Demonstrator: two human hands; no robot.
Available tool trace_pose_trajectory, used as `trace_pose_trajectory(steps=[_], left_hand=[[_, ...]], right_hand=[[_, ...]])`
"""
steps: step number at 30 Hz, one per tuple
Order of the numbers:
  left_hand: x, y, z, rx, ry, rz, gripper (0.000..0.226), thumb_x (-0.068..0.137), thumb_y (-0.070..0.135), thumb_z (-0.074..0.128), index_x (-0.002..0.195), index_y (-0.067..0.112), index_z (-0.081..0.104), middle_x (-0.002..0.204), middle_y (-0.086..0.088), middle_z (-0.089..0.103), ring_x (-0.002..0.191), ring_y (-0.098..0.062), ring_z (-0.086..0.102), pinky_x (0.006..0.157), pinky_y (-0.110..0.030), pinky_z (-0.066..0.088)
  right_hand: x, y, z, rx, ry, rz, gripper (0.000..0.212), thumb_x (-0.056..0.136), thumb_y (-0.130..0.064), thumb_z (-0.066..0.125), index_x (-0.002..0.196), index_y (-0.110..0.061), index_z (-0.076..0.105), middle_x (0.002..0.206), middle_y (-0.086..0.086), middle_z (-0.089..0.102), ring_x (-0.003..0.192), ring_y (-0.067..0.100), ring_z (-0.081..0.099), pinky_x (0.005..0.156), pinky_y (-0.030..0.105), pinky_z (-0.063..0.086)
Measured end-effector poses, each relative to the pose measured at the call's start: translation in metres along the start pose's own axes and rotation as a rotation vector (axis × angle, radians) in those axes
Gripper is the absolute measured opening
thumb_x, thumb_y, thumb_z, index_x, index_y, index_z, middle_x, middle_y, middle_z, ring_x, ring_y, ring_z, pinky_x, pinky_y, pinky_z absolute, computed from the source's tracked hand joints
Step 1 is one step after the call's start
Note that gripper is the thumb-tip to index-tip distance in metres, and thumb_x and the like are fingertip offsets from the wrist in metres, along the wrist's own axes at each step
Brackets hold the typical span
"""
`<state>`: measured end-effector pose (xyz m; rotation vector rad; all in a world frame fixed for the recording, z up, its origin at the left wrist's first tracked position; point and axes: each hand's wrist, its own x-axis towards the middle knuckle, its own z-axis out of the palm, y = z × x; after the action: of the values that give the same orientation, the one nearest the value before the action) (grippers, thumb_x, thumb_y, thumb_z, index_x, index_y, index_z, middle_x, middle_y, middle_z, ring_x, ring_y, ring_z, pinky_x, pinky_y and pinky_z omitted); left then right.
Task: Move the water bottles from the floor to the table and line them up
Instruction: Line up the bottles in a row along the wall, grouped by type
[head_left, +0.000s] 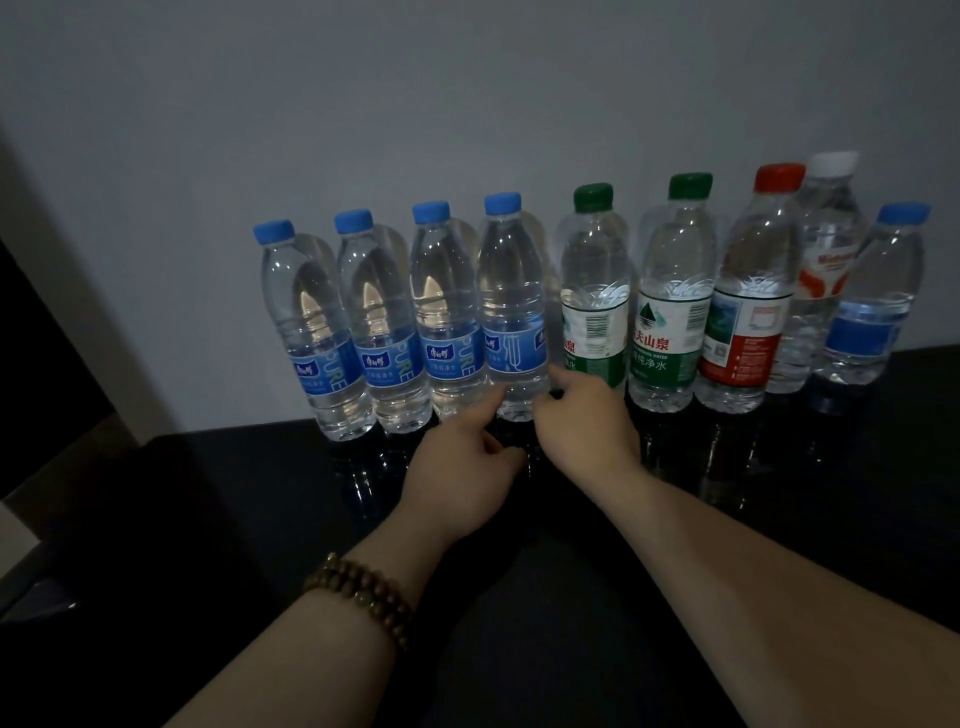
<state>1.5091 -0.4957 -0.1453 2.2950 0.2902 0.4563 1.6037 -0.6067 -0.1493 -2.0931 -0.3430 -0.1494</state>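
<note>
Both grips meet low on one blue-capped bottle (514, 306) that stands upright on the dark bench (779, 519), in a row against the wall (467, 104). The left grip (467, 457) lays its forefinger against the bottle's lower left side with the other fingers curled into the palm. Its thumb is hidden, so I cannot tell whether it is closed on the bottle. The right grip (587, 421) curls its fingertips onto the bottle's lower right side, just under the label.

Left of this bottle stand three more blue-capped bottles (382, 322), upright and close together, the nearest touching it or almost so. Right of it come two green-capped bottles (672, 296), then a red-capped bottle (748, 301). A white-capped bottle (826, 260) stands farther right, set back behind the red-capped one, and a shorter bottle with a blue cap (872, 301) ends the row. All have their caps on and hold clear water. A beaded bracelet (363, 592) circles the left wrist, nearer the camera than the bottle.
</note>
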Motion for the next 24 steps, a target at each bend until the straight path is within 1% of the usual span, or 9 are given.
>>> trace_pose_trajectory(steps=[3,6,8,10,12,15,20,22,24], left_hand=[[0.0014,-0.0003,0.0012,0.023,-0.007,-0.027,0.083,0.086,0.025,0.071,0.156,0.04,0.029,0.076,0.013,0.074,0.081,-0.005,0.069,0.082,-0.029,0.055],[0.0011,-0.0021,0.0032,-0.033,0.048,-0.009,0.076,0.086,0.021,0.072,0.152,0.038,0.039,0.071,0.01,0.073,0.073,-0.001,0.067,0.076,-0.024,0.053],[0.0017,-0.0042,0.0035,-0.073,0.078,0.0,0.071,0.086,0.018,0.072,0.148,0.038,0.046,0.068,0.009,0.072,0.066,-0.001,0.066,0.071,-0.023,0.052],[0.0017,-0.0052,0.0036,-0.04,0.048,0.012,0.074,0.086,0.019,0.07,0.15,0.042,0.042,0.069,0.01,0.072,0.066,0.0,0.066,0.071,-0.025,0.055],[0.0012,-0.0053,0.0041,0.017,0.017,0.022,0.078,0.086,0.023,0.069,0.153,0.045,0.035,0.07,0.014,0.072,0.068,0.002,0.066,0.073,-0.027,0.055],[0.0017,-0.0053,0.0045,0.031,0.008,0.015,0.083,0.086,0.026,0.068,0.155,0.044,0.026,0.071,0.02,0.07,0.068,0.006,0.064,0.071,-0.025,0.053],[0.0024,-0.0064,0.0046,-0.062,0.044,0.004,0.076,0.085,0.022,0.069,0.15,0.045,0.038,0.07,0.013,0.072,0.067,0.001,0.066,0.068,-0.024,0.053],[0.0014,-0.0057,0.0046,-0.021,0.02,0.018,0.078,0.085,0.023,0.068,0.152,0.047,0.036,0.071,0.019,0.071,0.067,0.004,0.065,0.07,-0.026,0.054],[0.0013,-0.005,0.0043,0.029,-0.005,0.029,0.082,0.086,0.025,0.068,0.154,0.048,0.028,0.072,0.026,0.068,0.069,0.006,0.063,0.069,-0.023,0.052]], right_hand=[[0.0045,0.0027,0.0003,0.097,0.047,0.031,0.04,0.091,-0.03,0.053,0.126,-0.025,0.071,0.116,-0.006,0.074,0.101,0.02,0.069,0.086,0.035,0.057],[0.0035,0.0035,0.0013,0.088,0.082,0.016,0.032,0.091,-0.028,0.054,0.118,-0.024,0.071,0.102,-0.008,0.071,0.09,0.016,0.064,0.076,0.031,0.051],[0.0018,0.0028,0.0016,0.056,0.049,-0.004,0.031,0.088,-0.031,0.052,0.115,-0.031,0.067,0.089,-0.013,0.065,0.082,0.014,0.061,0.072,0.031,0.049],[0.0003,0.001,0.0015,-0.011,-0.008,-0.026,0.036,0.083,-0.035,0.049,0.117,-0.04,0.061,0.08,-0.011,0.069,0.073,0.015,0.064,0.068,0.032,0.054],[0.0005,0.0006,0.0007,-0.015,-0.013,-0.023,0.037,0.083,-0.035,0.051,0.118,-0.039,0.064,0.085,-0.01,0.073,0.076,0.018,0.068,0.071,0.035,0.058],[0.0036,0.0027,0.0002,0.079,0.06,0.02,0.033,0.089,-0.027,0.056,0.117,-0.025,0.073,0.108,-0.005,0.075,0.092,0.019,0.068,0.08,0.034,0.056],[0.0021,0.003,0.0008,0.073,0.109,-0.001,0.028,0.089,-0.026,0.055,0.112,-0.026,0.071,0.091,-0.007,0.067,0.082,0.017,0.061,0.07,0.03,0.049],[0.0001,0.0024,0.0008,0.039,0.079,-0.022,0.03,0.087,-0.026,0.054,0.113,-0.027,0.07,0.082,-0.01,0.063,0.076,0.016,0.059,0.069,0.031,0.051],[-0.0009,0.0019,0.0004,-0.015,0.043,-0.038,0.035,0.085,-0.027,0.055,0.118,-0.027,0.069,0.09,-0.006,0.069,0.079,0.018,0.063,0.072,0.033,0.055]])
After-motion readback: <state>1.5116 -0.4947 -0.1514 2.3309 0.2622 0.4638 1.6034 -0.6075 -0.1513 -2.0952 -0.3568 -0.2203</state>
